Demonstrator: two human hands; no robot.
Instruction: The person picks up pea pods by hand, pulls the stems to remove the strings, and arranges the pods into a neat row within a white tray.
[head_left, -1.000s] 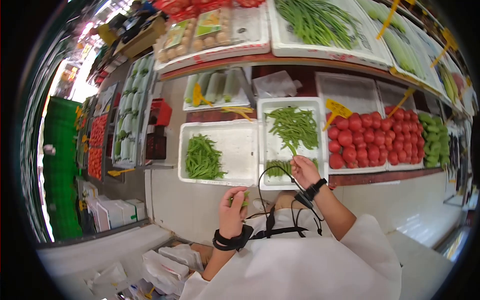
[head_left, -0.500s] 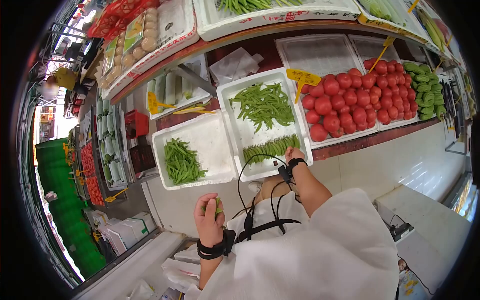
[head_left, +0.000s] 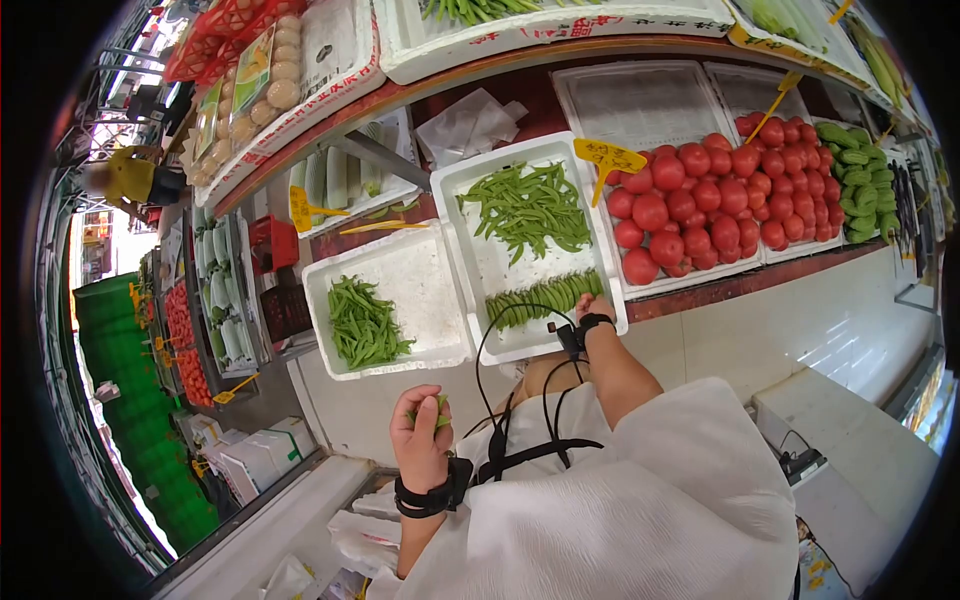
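Note:
My left hand (head_left: pixel 420 432) is held in front of my chest, closed around a small bunch of green bean pods (head_left: pixel 438 410). My right hand (head_left: pixel 594 304) reaches down into the white foam tray (head_left: pixel 452 190), at the right end of a neat row of pods (head_left: pixel 540 295) along its near edge. Its fingers are hidden, so I cannot tell whether they grip a pod. A loose pile of pods (head_left: pixel 525 205) lies further back in the same tray. Both wrists wear black bands with cables.
A second foam tray (head_left: pixel 420 272) to the left holds a smaller pod heap (head_left: pixel 362 322). Red tomatoes (head_left: pixel 700 200) with a yellow price tag (head_left: pixel 608 155) fill the right tray, green vegetables (head_left: pixel 850 180) beyond. Pale melons (head_left: pixel 340 178) sit behind. A person in yellow (head_left: pixel 132 178) stands far left.
My right hand went from holding a pod over the loose pile down to the lined-up row at the tray's near edge. My left hand kept its bunch. The view swung left.

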